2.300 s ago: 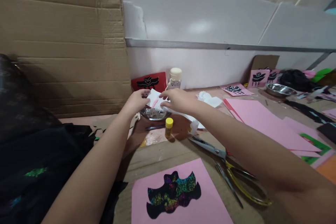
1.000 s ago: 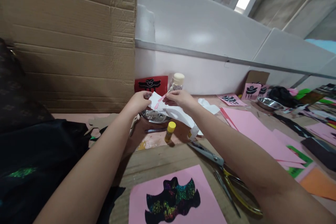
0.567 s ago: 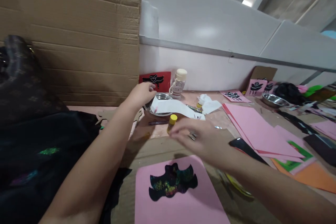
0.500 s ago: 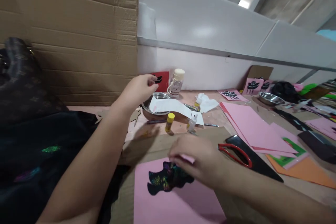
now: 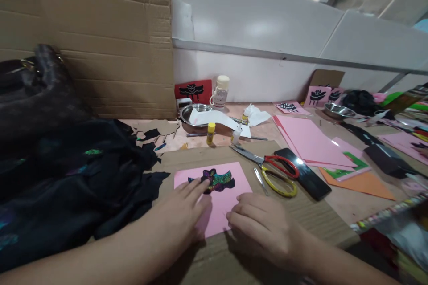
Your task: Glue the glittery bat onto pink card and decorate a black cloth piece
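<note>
A pink paper sheet (image 5: 219, 218) lies on the cardboard in front of me. On it is a wavy-edged black cutout (image 5: 222, 181) with shiny green, purple and yellow patches. My left hand (image 5: 185, 211) is open, its outstretched fingers pressing on the cutout's left part and hiding some of it. My right hand (image 5: 261, 225) is closed, with curled fingers at the sheet's lower right corner; its thumb is hidden. Scissors (image 5: 261, 158) with one red and one yellow handle lie open beyond my right hand. Silver tweezers (image 5: 260, 181) lie beside them.
A black phone (image 5: 309, 180) lies beside the scissors. Behind stand a yellow glue stick (image 5: 210, 134), a small white bottle (image 5: 236, 134) and a metal bowl (image 5: 189, 118). Black fabric (image 5: 110, 178) is heaped at left; pink sheets (image 5: 310, 142) are stacked at right.
My left hand has come down from near the bowl onto the cutout. My right hand has moved off the cutout to the sheet's corner. More of the scissors shows now.
</note>
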Motion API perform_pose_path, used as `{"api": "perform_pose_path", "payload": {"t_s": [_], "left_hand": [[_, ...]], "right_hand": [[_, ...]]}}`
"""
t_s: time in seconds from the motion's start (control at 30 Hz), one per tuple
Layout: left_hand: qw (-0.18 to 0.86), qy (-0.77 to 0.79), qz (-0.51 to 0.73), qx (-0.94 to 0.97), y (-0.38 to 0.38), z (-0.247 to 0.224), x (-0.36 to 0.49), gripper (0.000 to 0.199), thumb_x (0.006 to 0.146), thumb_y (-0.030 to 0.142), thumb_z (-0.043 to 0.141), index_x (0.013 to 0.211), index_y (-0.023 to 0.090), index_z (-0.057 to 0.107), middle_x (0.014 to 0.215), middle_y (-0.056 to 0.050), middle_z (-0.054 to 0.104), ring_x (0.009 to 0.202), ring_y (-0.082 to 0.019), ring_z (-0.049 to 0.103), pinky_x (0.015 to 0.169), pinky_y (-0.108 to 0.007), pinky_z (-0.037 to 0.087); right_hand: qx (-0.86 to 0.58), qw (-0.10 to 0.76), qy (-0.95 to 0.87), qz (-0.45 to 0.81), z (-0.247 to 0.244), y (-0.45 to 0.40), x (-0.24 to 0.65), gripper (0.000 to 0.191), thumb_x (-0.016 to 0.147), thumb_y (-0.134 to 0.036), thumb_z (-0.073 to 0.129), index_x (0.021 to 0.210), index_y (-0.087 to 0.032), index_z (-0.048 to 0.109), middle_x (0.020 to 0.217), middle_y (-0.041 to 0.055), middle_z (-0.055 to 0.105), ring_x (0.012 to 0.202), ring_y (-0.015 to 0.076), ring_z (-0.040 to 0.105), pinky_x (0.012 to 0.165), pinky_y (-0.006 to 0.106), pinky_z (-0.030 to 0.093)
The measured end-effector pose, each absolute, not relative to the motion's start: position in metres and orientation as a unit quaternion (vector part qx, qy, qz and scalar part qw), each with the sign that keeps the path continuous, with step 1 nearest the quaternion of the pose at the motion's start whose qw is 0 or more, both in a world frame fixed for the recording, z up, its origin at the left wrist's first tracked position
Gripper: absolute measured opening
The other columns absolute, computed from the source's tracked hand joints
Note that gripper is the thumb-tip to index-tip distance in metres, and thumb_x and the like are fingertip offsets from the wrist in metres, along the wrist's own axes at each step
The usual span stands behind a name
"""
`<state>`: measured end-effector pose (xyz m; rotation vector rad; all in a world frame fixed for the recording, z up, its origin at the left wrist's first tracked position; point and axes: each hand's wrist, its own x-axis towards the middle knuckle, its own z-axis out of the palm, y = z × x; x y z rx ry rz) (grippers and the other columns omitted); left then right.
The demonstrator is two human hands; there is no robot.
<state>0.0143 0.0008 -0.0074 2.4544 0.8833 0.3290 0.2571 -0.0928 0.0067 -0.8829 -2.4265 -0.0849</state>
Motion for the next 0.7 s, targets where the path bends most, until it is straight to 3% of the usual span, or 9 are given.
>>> {"api": "perform_pose_path", "payload": {"t_s": [0.03,0.07,0.13,0.2,0.37,0.53,0.7], "left_hand": [[0.26,0.289,0.079,0.918,-0.011,-0.018,0.006,0.079,0.068,0.059,0.098,0.136,0.026,0.075,0.159,-0.016,0.06,0.149,-0.042,0.054,0.126,-0.055,0.043],[0.244,0.245,0.021,0.938,-0.019,-0.026,-0.001,0.088,0.08,0.066,0.086,0.154,0.025,0.061,0.169,-0.017,0.046,0.158,-0.042,0.042,0.131,-0.059,0.034],[0.215,0.204,-0.039,0.954,-0.022,-0.033,-0.012,0.085,0.1,0.071,0.058,0.169,0.027,0.037,0.177,-0.014,0.026,0.165,-0.038,0.025,0.134,-0.062,0.022],[0.187,0.2,-0.057,0.96,-0.016,-0.035,-0.013,0.077,0.109,0.069,0.039,0.172,0.027,0.027,0.179,-0.012,0.017,0.167,-0.035,0.017,0.135,-0.061,0.017],[0.164,0.221,-0.042,0.961,0.004,-0.043,0.005,0.075,0.11,0.065,0.038,0.172,0.024,0.029,0.18,-0.012,0.016,0.168,-0.035,0.013,0.135,-0.061,0.009],[0.15,0.232,-0.014,0.961,0.028,-0.049,0.02,0.071,0.112,0.059,0.038,0.171,0.02,0.032,0.18,-0.014,0.02,0.168,-0.037,0.013,0.134,-0.066,0.007],[0.127,0.234,0.015,0.964,0.042,-0.047,0.026,0.064,0.113,0.051,0.043,0.168,0.019,0.038,0.177,-0.014,0.031,0.166,-0.033,0.024,0.134,-0.063,0.014]], "right_hand": [[-0.33,0.285,-0.899,-0.036,0.002,-0.098,0.256,0.019,0.104,-0.01,0.053,0.112,-0.015,0.069,0.085,0.0094,0.076,0.076,0.0213,0.068,0.071,0.035,0.057],[-0.329,0.294,-0.897,-0.041,-0.002,-0.102,0.255,0.017,0.104,-0.01,0.054,0.111,-0.014,0.069,0.083,0.0088,0.075,0.077,0.0207,0.068,0.072,0.034,0.057],[-0.325,0.306,-0.893,-0.055,-0.009,-0.111,0.249,0.016,0.105,-0.01,0.055,0.11,-0.012,0.07,0.082,0.0083,0.075,0.078,0.0201,0.068,0.075,0.033,0.057],[-0.324,0.31,-0.891,-0.075,-0.013,-0.117,0.241,0.018,0.107,-0.01,0.054,0.112,-0.01,0.071,0.082,0.009,0.075,0.078,0.0203,0.068,0.077,0.034,0.057],[-0.322,0.3,-0.89,-0.114,-0.016,-0.123,0.222,0.029,0.111,-0.007,0.044,0.111,-0.005,0.072,0.084,0.0101,0.078,0.075,0.021,0.068,0.073,0.036,0.055],[-0.316,0.267,-0.901,-0.133,-0.023,-0.123,0.215,0.026,0.11,-0.007,0.047,0.11,-0.005,0.073,0.082,0.008,0.076,0.072,0.0207,0.065,0.073,0.037,0.055],[-0.321,0.25,-0.908,-0.097,-0.032,-0.121,0.216,0.03,0.113,-0.01,0.041,0.115,-0.006,0.071,0.082,0.0076,0.075,0.072,0.0207,0.063,0.069,0.036,0.049]]}}
